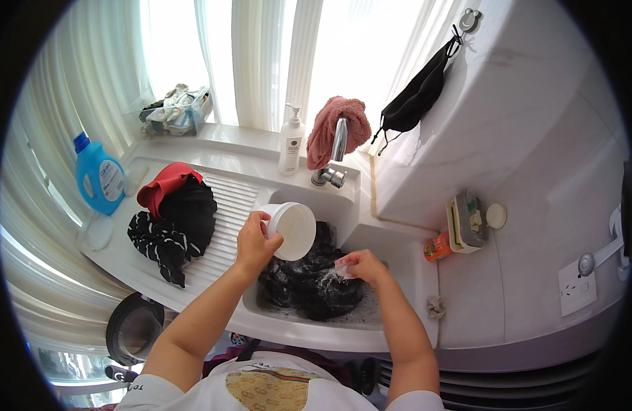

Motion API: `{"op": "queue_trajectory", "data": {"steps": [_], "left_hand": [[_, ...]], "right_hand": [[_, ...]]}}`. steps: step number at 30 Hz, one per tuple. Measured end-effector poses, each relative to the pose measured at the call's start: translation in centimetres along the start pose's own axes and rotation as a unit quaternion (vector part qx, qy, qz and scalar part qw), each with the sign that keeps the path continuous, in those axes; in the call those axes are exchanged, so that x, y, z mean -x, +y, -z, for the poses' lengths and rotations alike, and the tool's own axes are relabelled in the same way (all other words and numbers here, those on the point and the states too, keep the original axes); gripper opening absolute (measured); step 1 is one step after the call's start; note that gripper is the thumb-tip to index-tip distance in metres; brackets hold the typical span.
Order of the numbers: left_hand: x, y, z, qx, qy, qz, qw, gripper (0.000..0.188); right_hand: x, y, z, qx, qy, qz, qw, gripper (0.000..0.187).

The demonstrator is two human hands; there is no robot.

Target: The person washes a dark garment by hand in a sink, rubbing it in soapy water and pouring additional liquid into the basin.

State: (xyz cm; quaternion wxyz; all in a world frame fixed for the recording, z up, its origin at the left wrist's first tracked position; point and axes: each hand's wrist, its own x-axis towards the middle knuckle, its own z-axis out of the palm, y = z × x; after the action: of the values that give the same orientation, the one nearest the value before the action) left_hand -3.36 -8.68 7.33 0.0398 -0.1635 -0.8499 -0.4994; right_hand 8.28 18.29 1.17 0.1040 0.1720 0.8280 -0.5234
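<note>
My left hand (257, 240) is closed on the rim and side of a white plastic tub (301, 231), tilted so that its pale inside shows. Under it, dark wet clothes (312, 284) lie bunched in the white sink (386, 240), with white powder or suds scattered over them. Just above the clothes, my right hand (364, 266) pinches a small translucent, whitish, scoop-like thing (343, 268). Its exact kind is too small to tell.
On the ribbed washboard (227, 212) left of the sink lie black clothes (192, 212) and a red cap (166, 185). A blue detergent bottle (100, 175), white pump bottle (290, 140) and tap (338, 147) with a pink towel (340, 127) stand around. An orange container (437, 247) sits right.
</note>
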Motion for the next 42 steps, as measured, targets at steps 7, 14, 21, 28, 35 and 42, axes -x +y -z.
{"op": "queue_trajectory", "data": {"steps": [7, 14, 21, 28, 35, 42], "left_hand": [[0.5, -0.5, 0.4, 0.17, -0.031, 0.14, 0.975, 0.039], [0.4, -1.5, 6.0, 0.436, -0.081, 0.327, 0.835, 0.034], [1.0, -1.1, 12.7, 0.448, -0.052, 0.294, 0.843, 0.034], [2.1, -3.7, 11.6, 0.417, -0.045, 0.312, 0.853, 0.035], [-6.2, -3.5, 6.4, 0.457, 0.057, 0.284, 0.841, 0.051], [-16.9, -7.2, 0.4, 0.436, 0.154, 0.333, 0.822, 0.059]], "right_hand": [[-2.1, -1.0, -2.1, -0.137, 0.049, 0.083, 0.986, 0.047], [-3.3, -3.6, -6.6, 0.002, 0.107, 0.076, 0.991, 0.047], [-3.8, -6.9, -10.1, -0.539, 0.051, -0.03, 0.84, 0.029], [-3.8, -8.6, -13.1, -0.7, 0.181, -0.072, 0.687, 0.014], [-3.3, -8.6, -13.1, -0.725, 0.193, -0.079, 0.656, 0.013], [-3.2, -8.5, -12.2, -0.723, 0.199, -0.076, 0.657, 0.013]]}}
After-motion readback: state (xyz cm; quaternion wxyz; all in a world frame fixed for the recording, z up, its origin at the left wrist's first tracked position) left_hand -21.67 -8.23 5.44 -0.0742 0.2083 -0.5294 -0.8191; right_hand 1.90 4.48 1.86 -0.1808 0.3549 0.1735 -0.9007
